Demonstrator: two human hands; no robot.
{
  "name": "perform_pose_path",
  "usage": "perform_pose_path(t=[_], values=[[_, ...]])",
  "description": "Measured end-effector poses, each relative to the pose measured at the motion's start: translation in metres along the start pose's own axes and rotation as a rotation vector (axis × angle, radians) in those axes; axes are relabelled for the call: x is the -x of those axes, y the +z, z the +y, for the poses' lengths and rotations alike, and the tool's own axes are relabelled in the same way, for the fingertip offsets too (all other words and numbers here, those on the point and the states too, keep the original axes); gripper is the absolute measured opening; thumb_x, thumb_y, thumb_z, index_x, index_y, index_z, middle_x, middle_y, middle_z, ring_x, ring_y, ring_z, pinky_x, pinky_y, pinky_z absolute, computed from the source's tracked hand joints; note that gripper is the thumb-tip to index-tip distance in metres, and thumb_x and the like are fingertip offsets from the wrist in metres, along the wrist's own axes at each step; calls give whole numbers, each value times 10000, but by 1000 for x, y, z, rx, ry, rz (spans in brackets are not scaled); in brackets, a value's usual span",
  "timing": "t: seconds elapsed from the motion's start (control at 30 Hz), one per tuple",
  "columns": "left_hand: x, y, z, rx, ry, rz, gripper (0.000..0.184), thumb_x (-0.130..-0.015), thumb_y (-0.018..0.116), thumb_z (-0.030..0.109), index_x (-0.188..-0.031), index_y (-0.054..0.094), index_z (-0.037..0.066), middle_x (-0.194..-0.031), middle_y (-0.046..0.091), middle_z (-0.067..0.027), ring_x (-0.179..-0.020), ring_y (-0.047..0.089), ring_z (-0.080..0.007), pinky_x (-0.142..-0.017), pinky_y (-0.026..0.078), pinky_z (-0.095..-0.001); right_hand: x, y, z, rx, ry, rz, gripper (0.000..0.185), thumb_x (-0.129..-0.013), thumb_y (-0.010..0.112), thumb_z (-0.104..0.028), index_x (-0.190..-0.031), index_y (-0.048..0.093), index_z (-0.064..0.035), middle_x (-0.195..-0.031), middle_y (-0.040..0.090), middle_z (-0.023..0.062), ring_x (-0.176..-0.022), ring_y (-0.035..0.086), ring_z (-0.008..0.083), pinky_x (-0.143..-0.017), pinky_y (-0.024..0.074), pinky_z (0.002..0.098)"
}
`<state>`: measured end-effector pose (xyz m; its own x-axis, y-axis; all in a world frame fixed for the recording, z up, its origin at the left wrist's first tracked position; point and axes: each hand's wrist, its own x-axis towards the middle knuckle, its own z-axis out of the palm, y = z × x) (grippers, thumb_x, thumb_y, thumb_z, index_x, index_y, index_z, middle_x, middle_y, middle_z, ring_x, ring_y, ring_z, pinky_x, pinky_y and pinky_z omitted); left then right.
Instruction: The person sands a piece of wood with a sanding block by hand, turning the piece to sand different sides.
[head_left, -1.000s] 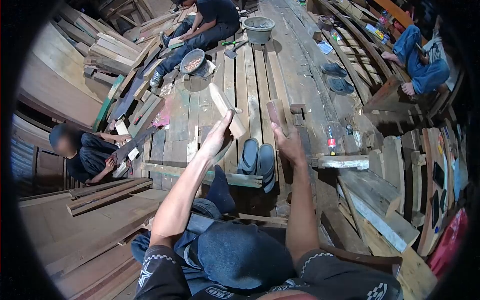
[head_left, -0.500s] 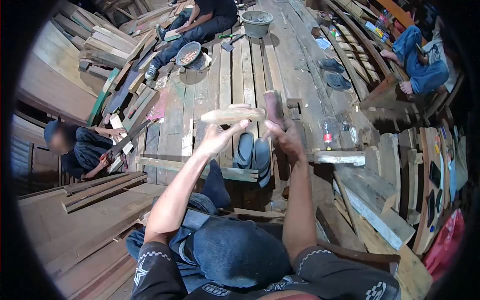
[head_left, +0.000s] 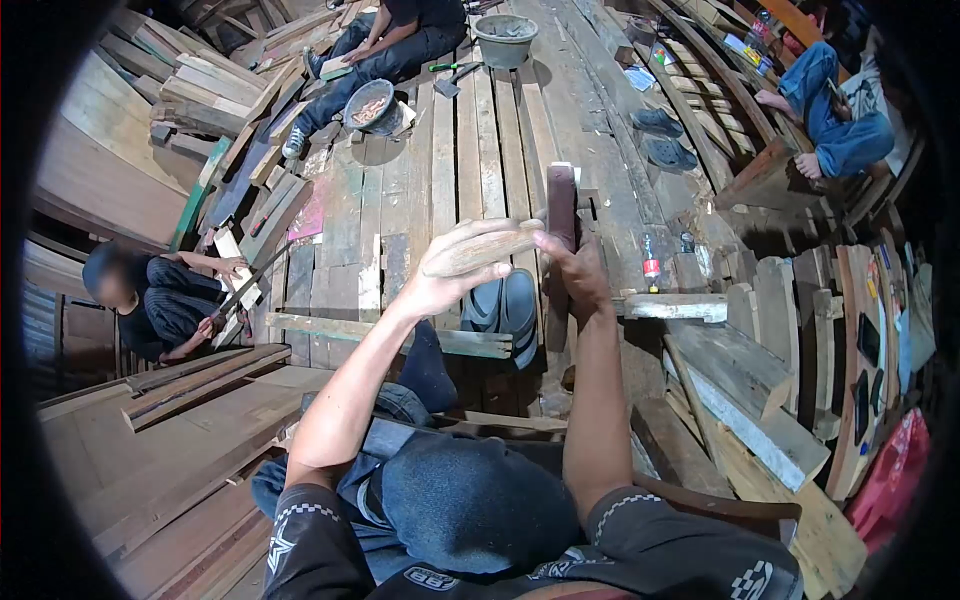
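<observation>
Left hand [head_left: 440, 278], in the head view, grips a pale wooden piece [head_left: 480, 250] held level in front of the body, its fingers along the far side and its thumb along the near side. Right hand [head_left: 582, 275] is closed around a dark block [head_left: 562, 200] that stands upright beside the piece's right end; whether the two touch cannot be told, since the right thumb covers the meeting place. As for progress, the wooden piece already has a rounded outline that narrows toward its left end, so its rough shape looks made; how smooth its surface is, and how much work on it is left, does not show at this size. Both things are in the air, above a pair of sandals [head_left: 518, 315] near the plank floor's edge. Farther out, a basin [head_left: 384, 123] with small reddish bits in it and a grey bucket [head_left: 505, 50] stand on the floor, and a tool with a flat grey head [head_left: 447, 89] lies between them. At the left a seated person [head_left: 165, 290] holds a long dark blade-like tool [head_left: 248, 286] across a pale length of wood [head_left: 232, 247].
</observation>
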<state>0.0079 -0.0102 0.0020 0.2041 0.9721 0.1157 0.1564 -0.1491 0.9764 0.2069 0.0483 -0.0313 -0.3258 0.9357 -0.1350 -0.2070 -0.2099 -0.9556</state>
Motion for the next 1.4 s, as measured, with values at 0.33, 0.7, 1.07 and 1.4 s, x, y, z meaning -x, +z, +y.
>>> perform_pose_path(t=[0.33,0.7,1.07,1.4], values=[[1,-3,0,80,22,-29,554,-895,688,203,-1370,499,-10,-1376,546,-139,-1247,525,-212,-1069,387,-348,-3,-5,2,-119,-11,139,455,-745,817,-271,-1094,621,-54,-800,576,4,-558,530,88,-424,466,246],[2,-7,-5,75,43,-92,562,-942,617,164,-1443,412,14,-1436,493,-120,-1309,462,-190,-1087,354,-329,-1,-6,-1,-156,-67,142,459,-758,799,-244,-1111,581,-47,-769,559,9,-516,538,83,-417,461,240],[1,-1,1,136,-149,-176,558,-982,565,300,-1428,415,0,-1109,670,-90,-915,600,-134,-854,473,-303,-6,-8,2,-172,-65,207,391,-790,757,-179,-1112,579,-46,-702,551,-1,-504,534,83,-410,460,228],[-1,-13,-20,-9,-254,-255,419,-1008,510,382,-1107,607,-14,-794,704,-57,-812,620,-111,-854,466,-289,-14,-12,14,-238,-61,345,425,-752,807,-194,-1057,575,-10,-678,545,27,-417,495,117,-371,463,264]])
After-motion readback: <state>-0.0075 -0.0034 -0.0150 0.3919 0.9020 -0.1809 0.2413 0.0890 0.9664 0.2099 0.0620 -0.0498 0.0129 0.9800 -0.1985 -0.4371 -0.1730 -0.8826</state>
